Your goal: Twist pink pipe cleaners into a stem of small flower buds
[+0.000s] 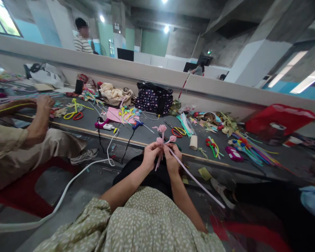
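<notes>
- Nearest the camera, the person's lap is covered by an olive-green, white-speckled fabric garment, with both forearms reaching up toward twelve o'clock.
- The left hand is closed in a pinch around the stems of a small pink pipe-cleaner flower bunch, which stands upright just above the knuckles, in front of the worktop's near edge.
- The right hand touches the left, fingers curled shut on a long pale-lilac pipe cleaner whose free end trails away toward four o'clock.
- Judging by this, the step in hand is binding the stems: the long strand looks to be wound around them where the two hands meet.
- The next move likely calls for a firm pinch on the stems while the right hand leads the strand around them under steady tension, so the blooms do not twist loose.
- Beyond the hands lies the dark grey worktop; a cream cardboard tube stands at one o'clock of the hands, with red-and-yellow-handled scissors just past it.
- At eleven o'clock a blue glue gun lies beside a pink sheet.
- Farther back, a dark polka-dot fabric bag sits against the wall.
- At nine o'clock, a co-worker's hand rests on the worktop.
</notes>
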A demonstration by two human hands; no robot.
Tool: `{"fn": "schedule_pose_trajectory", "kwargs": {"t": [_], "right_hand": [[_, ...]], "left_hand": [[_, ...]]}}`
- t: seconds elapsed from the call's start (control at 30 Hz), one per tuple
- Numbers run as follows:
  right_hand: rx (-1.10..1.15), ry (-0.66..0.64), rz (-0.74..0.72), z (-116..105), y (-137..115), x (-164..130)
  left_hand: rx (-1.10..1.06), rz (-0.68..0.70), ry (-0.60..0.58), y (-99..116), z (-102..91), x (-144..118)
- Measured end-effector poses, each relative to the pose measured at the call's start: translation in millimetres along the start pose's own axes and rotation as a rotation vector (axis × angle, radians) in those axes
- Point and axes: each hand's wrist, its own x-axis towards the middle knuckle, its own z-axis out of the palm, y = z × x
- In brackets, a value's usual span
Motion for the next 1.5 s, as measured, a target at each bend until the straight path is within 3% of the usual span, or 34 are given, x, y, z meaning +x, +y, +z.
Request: {"fn": "schedule_pose_trajectory", "kwargs": {"t": [0.4, 0.67, 0.97, 1.2, 1.5], "right_hand": [[-0.260, -0.003, -0.311, -5.9, -7.7, -2.5], [-0.096, -0.015, -0.132, -2.6, -10.4, 0.1], [0.071, -0.040, 0.006, -4.3, -7.8, 3.1], [0.071, -0.008, -0.017, -0.5, -13.3, 0.5], [-0.236, 0.051, -0.212, -3.0, -20.6, -3.0]], "left_hand": [[-0.073, -0.020, 0.048, 7.6, 4.4, -0.5], [-0.018, 0.084, 0.037, 13.7, 10.9, -7.3], [0.066, 0.129, -0.061, 15.9, 8.9, -9.5], [0.157, 0.270, -0.025, 17.7, 10.5, -11.0], [0.220, 0.291, 0.039, 13.0, 9.7, -12.7]]}}
